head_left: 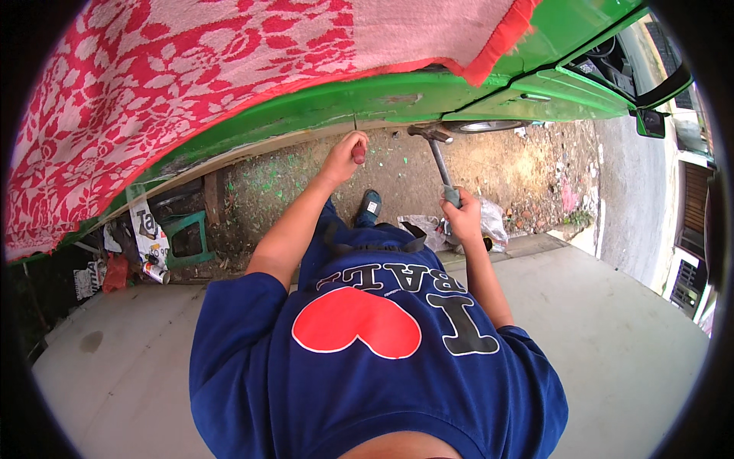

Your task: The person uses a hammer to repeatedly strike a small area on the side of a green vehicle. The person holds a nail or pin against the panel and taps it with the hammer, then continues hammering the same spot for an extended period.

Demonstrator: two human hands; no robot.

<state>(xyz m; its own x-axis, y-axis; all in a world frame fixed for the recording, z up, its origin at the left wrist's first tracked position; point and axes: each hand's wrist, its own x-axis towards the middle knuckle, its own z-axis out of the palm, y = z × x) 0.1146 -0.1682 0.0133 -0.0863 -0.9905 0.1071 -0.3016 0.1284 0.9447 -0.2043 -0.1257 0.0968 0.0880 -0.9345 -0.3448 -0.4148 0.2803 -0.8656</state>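
Observation:
My right hand (462, 216) is wrapped round the grip of a hammer (441, 161) with a metal shaft. The hammer's head points away from me, close to the lower edge of a green vehicle (306, 111). My left hand (342, 162) is closed beside the same lower edge, left of the hammer head. A small reddish-brown rounded end shows at its fingers; whether this is a tool's end or my thumb I cannot make out. Scraped, uneven paint marks the vehicle's lower panel near both hands.
A red and pink floral blanket (229, 84) drapes over the vehicle. A wheel (485, 125) stands right of the hammer. Green flakes lie on the dirt ground (267, 183). At left are a green plastic frame (187, 239) and rubbish; a clear plastic bag (493, 222) lies near my right forearm.

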